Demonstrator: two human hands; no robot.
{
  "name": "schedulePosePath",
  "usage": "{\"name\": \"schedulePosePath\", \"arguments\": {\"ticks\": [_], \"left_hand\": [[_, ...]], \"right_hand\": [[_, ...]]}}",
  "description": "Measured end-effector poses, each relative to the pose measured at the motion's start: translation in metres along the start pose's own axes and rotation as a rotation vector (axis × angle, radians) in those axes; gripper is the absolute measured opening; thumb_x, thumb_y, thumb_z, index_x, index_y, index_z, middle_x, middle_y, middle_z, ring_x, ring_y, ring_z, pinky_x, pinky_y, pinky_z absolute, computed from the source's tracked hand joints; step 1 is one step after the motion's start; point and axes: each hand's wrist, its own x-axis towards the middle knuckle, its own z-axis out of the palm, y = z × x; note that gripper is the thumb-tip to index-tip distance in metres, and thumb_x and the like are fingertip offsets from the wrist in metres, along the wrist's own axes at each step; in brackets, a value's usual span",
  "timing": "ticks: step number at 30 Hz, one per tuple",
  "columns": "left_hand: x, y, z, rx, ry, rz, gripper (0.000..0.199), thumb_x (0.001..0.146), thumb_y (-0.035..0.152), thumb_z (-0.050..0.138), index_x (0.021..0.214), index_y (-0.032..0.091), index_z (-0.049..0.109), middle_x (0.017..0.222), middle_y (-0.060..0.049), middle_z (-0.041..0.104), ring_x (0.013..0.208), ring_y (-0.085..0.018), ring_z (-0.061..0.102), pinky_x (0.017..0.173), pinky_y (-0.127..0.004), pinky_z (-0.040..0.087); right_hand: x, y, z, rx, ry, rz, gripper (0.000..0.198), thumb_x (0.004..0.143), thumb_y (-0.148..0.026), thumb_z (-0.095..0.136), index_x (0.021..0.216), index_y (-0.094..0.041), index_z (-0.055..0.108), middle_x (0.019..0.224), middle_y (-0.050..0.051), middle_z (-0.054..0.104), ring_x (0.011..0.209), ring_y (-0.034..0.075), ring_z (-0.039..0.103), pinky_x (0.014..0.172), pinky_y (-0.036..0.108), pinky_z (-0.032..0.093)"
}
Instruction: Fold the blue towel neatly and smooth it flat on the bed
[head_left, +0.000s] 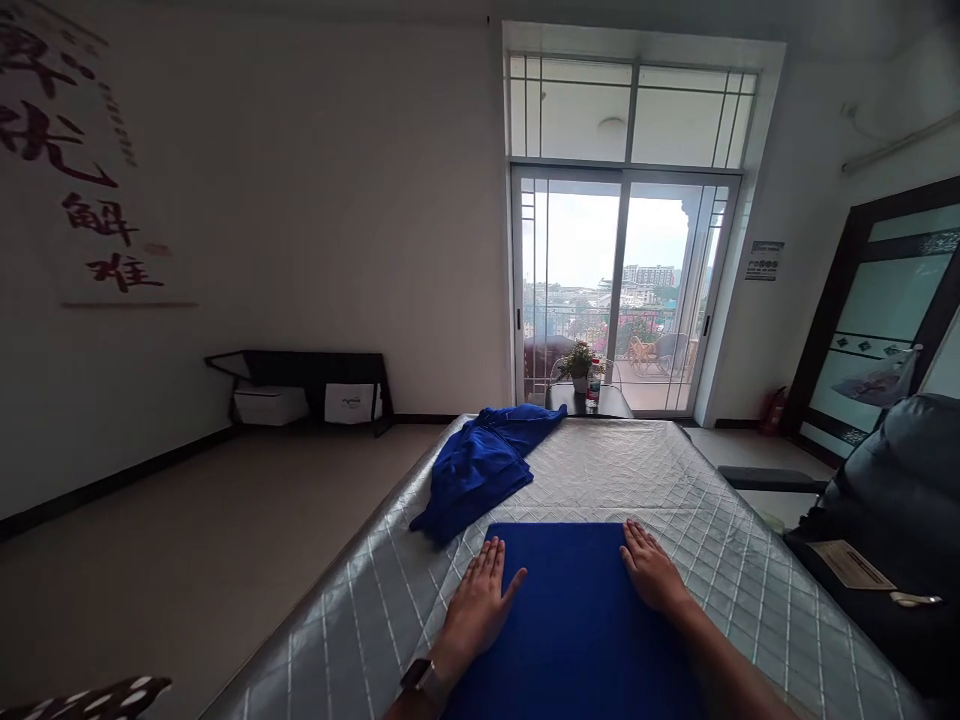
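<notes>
A flat blue rectangle [566, 610], which looks like a folding board or smoothly laid cloth, lies on the quilted silver cover [360, 610] in front of me. My left hand [481, 598] rests flat on its left edge, fingers stretched forward and thumb apart. On its far right corner lies my right hand [651, 568], palm down with fingers straight. Neither hand grips anything. Beyond the left hand, a crumpled blue garment [476, 465] is spread over the cover's far left part. The near end of the rectangle runs out of view.
A small dark table [611, 404] with a potted plant [577, 366] and a bottle [593, 385] stands past the far edge. At right is a black chair [900, 500] holding a brown card. A low black rack [315, 370] stands against the left wall.
</notes>
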Motion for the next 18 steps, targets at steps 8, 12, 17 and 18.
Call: {"name": "schedulePosePath", "arguments": {"ticks": [8,12,17,18], "left_hand": [[-0.003,0.006,-0.01,0.033,0.07,-0.018,0.073,0.102,0.06,0.03,0.156,0.01,0.034,0.162,-0.016,0.031,0.15,-0.03,0.031,0.122,-0.05,0.031],[-0.004,0.043,-0.024,0.07,0.114,0.074,0.072,0.102,0.062,0.029,0.157,0.014,0.033,0.162,-0.013,0.034,0.149,-0.028,0.032,0.121,-0.048,0.034],[0.015,0.135,-0.028,-0.056,-0.035,0.278,0.07,0.103,0.061,0.026,0.154,0.015,0.04,0.158,-0.013,0.042,0.147,-0.026,0.037,0.12,-0.044,0.036],[0.022,0.153,-0.026,-0.096,-0.047,0.307,0.071,0.103,0.062,0.025,0.154,0.014,0.04,0.158,-0.014,0.042,0.148,-0.026,0.036,0.121,-0.044,0.034]], "right_hand": [[0.001,0.002,0.003,0.001,0.022,0.009,0.065,0.102,-0.039,0.018,0.158,-0.008,0.026,0.166,0.007,0.022,0.154,0.017,0.014,0.125,0.036,0.012],[0.001,0.003,0.005,0.04,0.034,0.015,0.065,0.102,-0.04,0.018,0.159,-0.009,0.025,0.166,0.006,0.022,0.154,0.016,0.013,0.126,0.035,0.011],[0.002,0.005,0.009,0.033,0.06,0.003,0.064,0.101,-0.037,0.02,0.158,-0.008,0.027,0.165,0.008,0.024,0.154,0.017,0.017,0.126,0.036,0.012],[0.002,0.006,0.01,0.024,0.064,-0.006,0.064,0.101,-0.036,0.02,0.158,-0.007,0.027,0.165,0.009,0.024,0.154,0.018,0.017,0.125,0.037,0.013]]}}
